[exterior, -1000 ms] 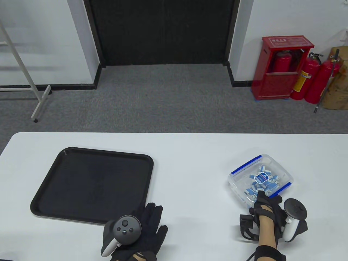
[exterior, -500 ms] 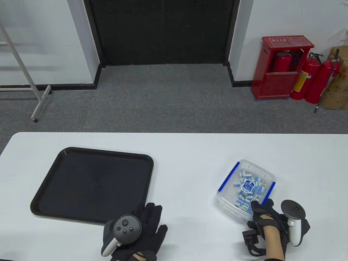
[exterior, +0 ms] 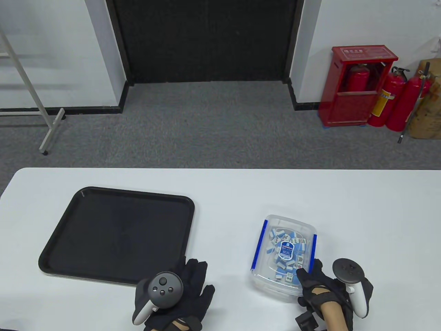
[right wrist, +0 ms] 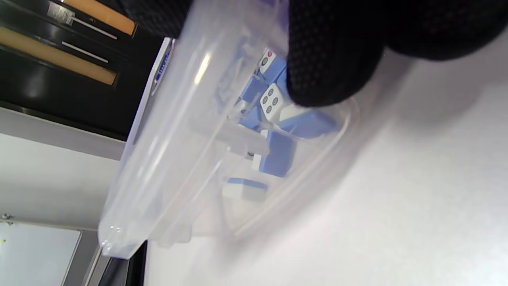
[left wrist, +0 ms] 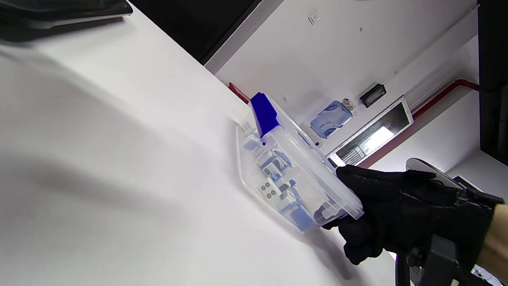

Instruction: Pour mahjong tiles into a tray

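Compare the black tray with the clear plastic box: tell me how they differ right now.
The black tray is opaque, shallow and open; the clear plastic box is see-through, deeper and lidded with blue clips. The tray holds nothing; the box holds mahjong tiles. No hand touches the tray; the right hand grips the box's near edge. Both are rectangular.

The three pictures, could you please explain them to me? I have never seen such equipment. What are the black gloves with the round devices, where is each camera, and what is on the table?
No robot here: these are a person's two hands in black sensor gloves, each with a tracker strapped on its back.

The wide picture looks down at the white table. The other two come from cameras on the wrists, so they look tilted.

On the table lies a black tray, with nothing in it. The left hand rests near the tray's front edge and holds nothing.

The right hand holds the near end of a clear plastic box with blue clips. Inside are blue and white mahjong tiles. The lid is still on.
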The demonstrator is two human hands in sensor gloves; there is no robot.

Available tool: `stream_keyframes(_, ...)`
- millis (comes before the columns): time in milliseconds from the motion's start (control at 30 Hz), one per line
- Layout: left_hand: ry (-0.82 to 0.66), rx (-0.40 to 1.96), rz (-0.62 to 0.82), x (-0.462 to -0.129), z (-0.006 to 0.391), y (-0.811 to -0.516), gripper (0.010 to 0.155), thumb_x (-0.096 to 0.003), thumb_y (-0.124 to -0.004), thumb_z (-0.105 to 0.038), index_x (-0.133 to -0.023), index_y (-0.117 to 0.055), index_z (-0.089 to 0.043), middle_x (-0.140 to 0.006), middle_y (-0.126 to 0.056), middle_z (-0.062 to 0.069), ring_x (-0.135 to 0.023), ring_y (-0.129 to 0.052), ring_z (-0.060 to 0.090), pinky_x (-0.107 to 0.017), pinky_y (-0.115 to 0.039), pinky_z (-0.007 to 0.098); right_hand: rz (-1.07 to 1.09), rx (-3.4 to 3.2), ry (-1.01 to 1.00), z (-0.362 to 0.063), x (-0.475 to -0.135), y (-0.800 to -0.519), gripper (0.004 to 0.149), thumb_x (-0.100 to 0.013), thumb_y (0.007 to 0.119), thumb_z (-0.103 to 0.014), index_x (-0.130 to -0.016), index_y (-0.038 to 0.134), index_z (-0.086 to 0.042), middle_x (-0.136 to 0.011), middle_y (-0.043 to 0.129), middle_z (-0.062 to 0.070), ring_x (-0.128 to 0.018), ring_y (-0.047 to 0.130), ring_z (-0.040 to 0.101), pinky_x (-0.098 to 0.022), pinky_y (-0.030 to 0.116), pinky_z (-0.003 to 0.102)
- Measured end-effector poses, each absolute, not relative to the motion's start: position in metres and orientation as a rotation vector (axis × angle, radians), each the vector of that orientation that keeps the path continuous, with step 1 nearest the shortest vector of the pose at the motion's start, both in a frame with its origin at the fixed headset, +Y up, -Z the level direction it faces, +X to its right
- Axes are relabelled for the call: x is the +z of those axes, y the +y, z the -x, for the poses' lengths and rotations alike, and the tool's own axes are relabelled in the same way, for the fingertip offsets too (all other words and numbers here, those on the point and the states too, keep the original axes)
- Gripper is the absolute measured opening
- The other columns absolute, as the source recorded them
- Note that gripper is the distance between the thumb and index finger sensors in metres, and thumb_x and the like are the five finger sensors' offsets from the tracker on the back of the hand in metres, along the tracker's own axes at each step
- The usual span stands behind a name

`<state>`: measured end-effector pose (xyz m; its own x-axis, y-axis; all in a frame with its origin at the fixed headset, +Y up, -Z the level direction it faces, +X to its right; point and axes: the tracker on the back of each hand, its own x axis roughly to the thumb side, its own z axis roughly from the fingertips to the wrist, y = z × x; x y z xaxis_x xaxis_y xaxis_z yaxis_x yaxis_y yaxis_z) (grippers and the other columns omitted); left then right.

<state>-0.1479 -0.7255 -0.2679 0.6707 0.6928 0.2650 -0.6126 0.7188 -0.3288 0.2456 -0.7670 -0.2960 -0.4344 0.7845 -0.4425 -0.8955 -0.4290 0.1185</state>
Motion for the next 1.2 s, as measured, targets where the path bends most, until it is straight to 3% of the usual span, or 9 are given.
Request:
stream_keyframes(300,-0.399,0.748,0.274,-0.271,0.136,-0.735,0.074,-0.0544,-0.058,-0.055,-0.112,-0.036,-0.013,-0.114,-0.026,0.022,-0.104,-0.003,0.041,-0.064,-0.008,0.060,0.272,2.019,0.471,-0.218,-0.297,-0.768,0.079,-0.046,0.066,-0.043,-0.100,0.019,-0.009,-0.066,0.070,0.036,-0.028,0.090,0.028,-0.026,0.077,0.052)
stream_keyframes(500,-0.425,0.700,0.168,-0.271,0.133,-0.729,0.075,-0.0534,-0.058,-0.056,-0.109,-0.045,-0.008,-0.107,-0.055,0.029,-0.100,-0.040,0.054,-0.064,-0.036,0.069,0.201,2.040,0.517,-0.201,-0.297,-0.768,0.079,-0.046,0.066,-0.043,-0.100,0.019,-0.009,-0.066,0.070,0.036,-0.028,0.090,0.028,-0.026,0.077,0.053)
stream_keyframes(600,-0.430,0.720,0.134,-0.272,0.135,-0.727,0.074,-0.0531,-0.058,-0.057,-0.108,-0.048,-0.008,-0.104,-0.062,0.029,-0.097,-0.050,0.056,-0.063,-0.044,0.069,0.176,2.044,0.525,-0.195,-0.297,-0.768,0.079,-0.046,0.066,-0.043,-0.100,0.020,-0.009,-0.066,0.070,0.036,-0.028,0.090,0.029,-0.026,0.077,0.053)
stream_keyframes(700,-0.470,0.758,0.037,-0.270,0.135,-0.722,0.074,-0.0535,-0.057,-0.058,-0.111,-0.036,-0.015,-0.113,-0.040,0.021,-0.105,-0.032,0.050,-0.065,-0.042,0.069,0.159,2.051,0.517,-0.194,-0.298,-0.768,0.078,-0.047,0.065,-0.043,-0.100,0.020,-0.008,-0.066,0.071,0.036,-0.028,0.090,0.029,-0.026,0.077,0.053)
stream_keyframes(800,-0.478,0.828,-0.154,-0.269,0.132,-0.703,0.073,-0.0535,-0.058,-0.056,-0.111,-0.031,-0.019,-0.113,-0.037,0.016,-0.105,-0.034,0.047,-0.067,-0.044,0.067,0.156,2.059,0.432,-0.195,-0.296,-0.769,0.077,-0.047,0.066,-0.044,-0.100,0.025,-0.008,-0.064,0.073,0.036,-0.027,0.091,0.030,-0.026,0.077,0.054)
stream_keyframes(900,-0.437,0.832,-0.195,-0.281,0.132,-0.687,0.069,-0.0541,-0.059,-0.053,-0.109,-0.038,-0.017,-0.099,-0.057,0.017,-0.085,-0.066,0.044,-0.061,-0.058,0.061,0.138,2.072,0.435,-0.196,-0.297,-0.769,0.076,-0.046,0.066,-0.043,-0.100,0.027,-0.006,-0.062,0.074,0.037,-0.026,0.091,0.030,-0.025,0.077,0.055)
stream_keyframes(1000,-0.290,0.787,-0.144,-0.300,0.131,-0.686,0.066,-0.0541,-0.061,-0.053,-0.103,-0.057,-0.009,-0.073,-0.084,0.015,-0.054,-0.091,0.037,-0.042,-0.075,0.055,0.131,2.069,0.412,-0.196,-0.298,-0.769,0.076,-0.046,0.067,-0.043,-0.100,0.028,-0.006,-0.061,0.075,0.037,-0.025,0.091,0.031,-0.025,0.077,0.055)
stream_keyframes(1100,-0.183,0.757,-0.008,-0.311,0.124,-0.709,0.065,-0.0537,-0.062,-0.053,-0.092,-0.073,-0.002,-0.052,-0.096,0.013,-0.031,-0.100,0.033,-0.026,-0.082,0.052,0.113,2.058,0.387,-0.197,-0.299,-0.770,0.075,-0.046,0.067,-0.043,-0.100,0.030,-0.007,-0.060,0.075,0.037,-0.025,0.091,0.031,-0.025,0.076,0.056)
stream_keyframes(1200,-0.173,0.785,0.105,-0.309,0.114,-0.742,0.066,-0.0542,-0.062,-0.054,-0.092,-0.073,-0.001,-0.053,-0.097,0.015,-0.030,-0.100,0.033,-0.023,-0.082,0.051,0.091,2.048,0.339,-0.199,-0.300,-0.773,0.074,-0.046,0.068,-0.044,-0.100,0.033,-0.007,-0.059,0.077,0.037,-0.024,0.091,0.032,-0.024,0.076,0.056)
